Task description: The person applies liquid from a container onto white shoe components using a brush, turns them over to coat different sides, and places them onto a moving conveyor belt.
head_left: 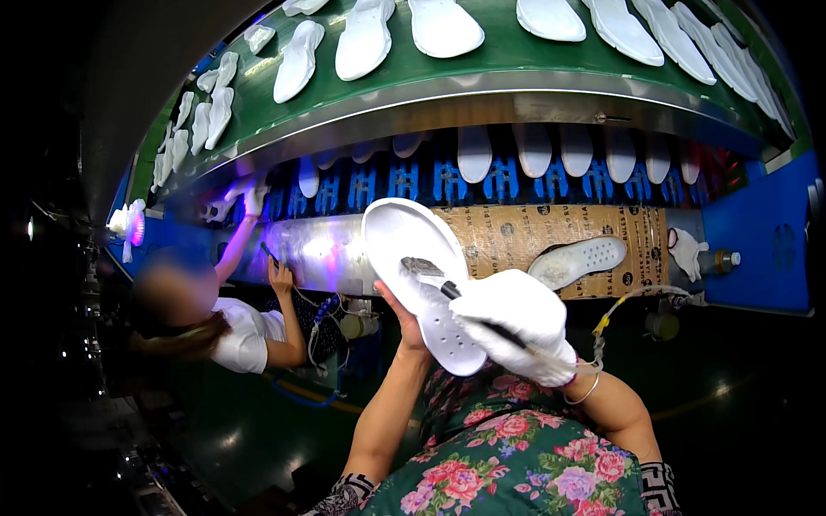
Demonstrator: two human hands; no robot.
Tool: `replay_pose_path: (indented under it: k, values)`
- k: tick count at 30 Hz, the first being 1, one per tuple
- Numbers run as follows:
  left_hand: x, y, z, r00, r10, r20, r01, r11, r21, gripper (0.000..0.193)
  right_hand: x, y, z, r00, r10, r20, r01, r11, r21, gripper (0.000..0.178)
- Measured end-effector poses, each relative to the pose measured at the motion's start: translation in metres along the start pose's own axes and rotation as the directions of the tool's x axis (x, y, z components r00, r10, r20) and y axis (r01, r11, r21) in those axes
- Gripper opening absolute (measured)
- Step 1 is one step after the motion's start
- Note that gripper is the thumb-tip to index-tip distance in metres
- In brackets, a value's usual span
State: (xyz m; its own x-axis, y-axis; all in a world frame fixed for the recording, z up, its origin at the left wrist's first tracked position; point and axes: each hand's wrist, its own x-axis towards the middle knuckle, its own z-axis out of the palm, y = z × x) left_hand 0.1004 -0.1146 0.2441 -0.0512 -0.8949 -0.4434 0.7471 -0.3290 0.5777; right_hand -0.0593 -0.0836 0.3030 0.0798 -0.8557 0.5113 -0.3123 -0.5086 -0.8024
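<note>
My left hand [404,320] is bare and holds a white shoe sole [400,225] from below and the left, its hollow inner side facing up. The sole tilts in front of my body, its small-holed end toward me. In a white glove, my right hand [516,320] is closed around the dark handle of a brush [422,267]. The greyish bristles rest on or just over the middle of the sole. A clear hose [602,324] runs near the right wrist. Another sole [585,260], greyish-white with small holes, lies on the cardboard [495,225] beyond my right hand.
Above runs a green conveyor belt [508,62] with several white soles and a metal edge. Beneath it, blue clamps [403,181] and hanging soles form a row. A white glove [686,252] lies at the right. A co-worker [245,337] works at the left, reaching toward the rack.
</note>
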Motion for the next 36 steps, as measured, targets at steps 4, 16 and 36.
replay_pose_path:
  k: [4, 16, 36]
  values:
    - [0.009, 0.0, -0.007, 0.897, -0.158, 0.413, 0.224, 0.967, -0.117, 0.12, -0.007, -0.01, 0.006, 0.998, -0.027, 0.055, 0.026, 0.999, 0.027, 0.021]
    - [0.039, -0.009, -0.03, 0.724, -0.106, 0.682, 0.304, 0.936, -0.177, 0.121, -0.009, -0.008, 0.004, 0.998, 0.005, 0.056, -0.013, 0.988, 0.151, 0.021]
    - [0.061, 0.037, -0.011, 0.735, -0.107, 0.669, 0.358, 0.9, -0.25, 0.125, 0.003, 0.002, 0.012, 0.975, 0.124, 0.182, -0.18, 0.925, 0.335, 0.021]
